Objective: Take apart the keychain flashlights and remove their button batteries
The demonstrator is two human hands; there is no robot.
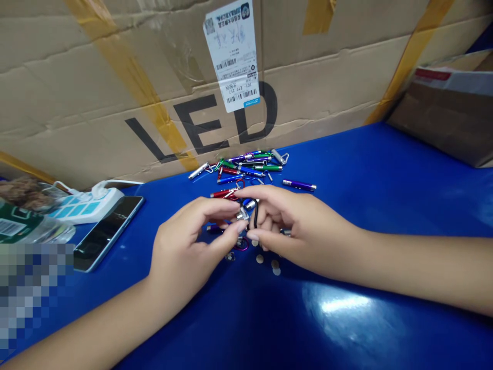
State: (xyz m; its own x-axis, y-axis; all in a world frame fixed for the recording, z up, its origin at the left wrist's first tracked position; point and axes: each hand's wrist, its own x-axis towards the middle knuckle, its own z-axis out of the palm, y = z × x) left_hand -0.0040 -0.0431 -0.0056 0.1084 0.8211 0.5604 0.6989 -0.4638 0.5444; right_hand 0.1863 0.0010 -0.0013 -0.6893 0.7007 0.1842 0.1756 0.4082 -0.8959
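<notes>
My left hand [192,234] is closed in a pinch on a small silver metal piece [242,214]. Fingers of my right hand [308,221] curl round a black carabiner clip [256,213], right beside that piece; whether the two are joined is hard to see. Below the hands lie several small round discs [259,259] like button cells, a pink-red ring clip [242,244] and a small shiny metal bit [230,256]. Beyond the fingertips is a pile of coloured metal penlights [250,172] with clips. One purple penlight [299,185] lies apart on the right.
A large cardboard box [319,92] marked LED walls off the back of the blue table [346,339]. To the left are a phone [110,234], a white power strip [88,205] with cables and a plastic bottle [34,226]. Another carton [447,113] stands at the right.
</notes>
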